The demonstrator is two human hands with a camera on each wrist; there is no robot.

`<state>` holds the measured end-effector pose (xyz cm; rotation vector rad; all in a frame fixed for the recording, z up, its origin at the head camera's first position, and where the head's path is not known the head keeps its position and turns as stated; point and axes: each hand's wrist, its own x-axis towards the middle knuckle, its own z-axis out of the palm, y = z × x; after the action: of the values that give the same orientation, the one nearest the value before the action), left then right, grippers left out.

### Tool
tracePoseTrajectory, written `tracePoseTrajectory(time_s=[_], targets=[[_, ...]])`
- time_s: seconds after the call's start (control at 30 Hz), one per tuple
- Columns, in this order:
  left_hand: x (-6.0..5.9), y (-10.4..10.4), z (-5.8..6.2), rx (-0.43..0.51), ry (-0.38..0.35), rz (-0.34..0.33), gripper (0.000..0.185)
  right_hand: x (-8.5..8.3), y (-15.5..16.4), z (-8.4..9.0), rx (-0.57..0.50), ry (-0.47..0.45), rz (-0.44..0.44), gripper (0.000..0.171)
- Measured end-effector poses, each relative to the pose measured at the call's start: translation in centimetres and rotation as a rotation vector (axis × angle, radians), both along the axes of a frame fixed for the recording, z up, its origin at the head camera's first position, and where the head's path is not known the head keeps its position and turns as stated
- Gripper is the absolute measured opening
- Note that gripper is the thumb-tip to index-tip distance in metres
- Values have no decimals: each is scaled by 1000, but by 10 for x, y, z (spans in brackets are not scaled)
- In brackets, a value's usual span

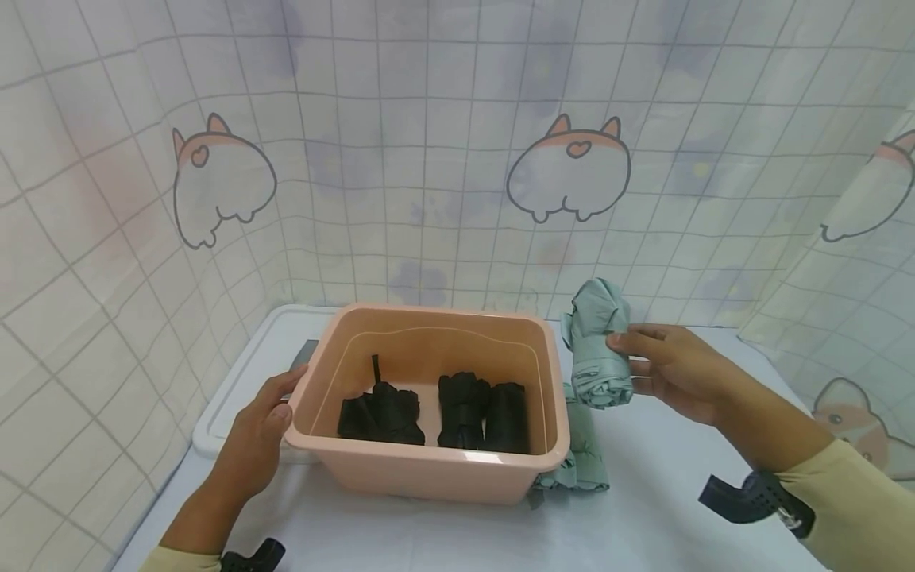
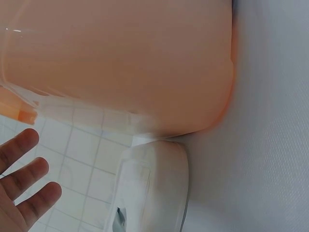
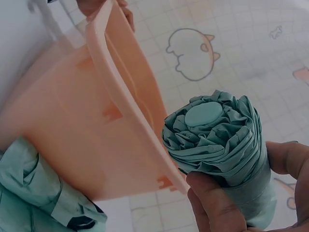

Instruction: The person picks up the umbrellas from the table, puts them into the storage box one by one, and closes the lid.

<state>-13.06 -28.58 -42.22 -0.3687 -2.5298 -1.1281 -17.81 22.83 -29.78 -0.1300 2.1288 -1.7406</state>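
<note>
A peach plastic tub (image 1: 422,469) stands on the white table and holds three folded black umbrellas (image 1: 465,409). My right hand (image 1: 665,369) grips a folded pale green umbrella (image 1: 596,349) in the air just right of the tub's rim; the right wrist view shows its rolled end (image 3: 212,133) beside the tub wall (image 3: 72,125). A second green umbrella (image 1: 579,465) lies on the table against the tub's right side. My left hand (image 1: 264,421) rests with straight fingers against the tub's left rim; its fingers (image 2: 24,179) show spread in the left wrist view.
A white tray or lid (image 1: 243,373) lies under and left of the tub. A tiled cartoon-print curtain (image 1: 457,159) closes in the back and both sides. White table surface (image 1: 665,492) stretches in front and to the right.
</note>
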Motion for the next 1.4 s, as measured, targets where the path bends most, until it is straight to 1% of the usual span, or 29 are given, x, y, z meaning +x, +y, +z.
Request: tracePoseTrajectory(time_s=[0.27,0.5,0.67,1.07,1.4], targets=[[1,1,1,-5,-6,8,50,-3,-17,1,-1,3,-4,93],[2,3,1,-3,-11,9,50,-4,-27,1,-21,-11,-10,89],[2,3,0,-4,-1,8,50,-5,-36,1,-24,-19,-19,90],[2,1,1,-6,27,5,50,-5,-59,2,-49,-45,-3,88],[1,1,-1,-16,29,4,50,-7,-74,0,-58,-59,-3,86]])
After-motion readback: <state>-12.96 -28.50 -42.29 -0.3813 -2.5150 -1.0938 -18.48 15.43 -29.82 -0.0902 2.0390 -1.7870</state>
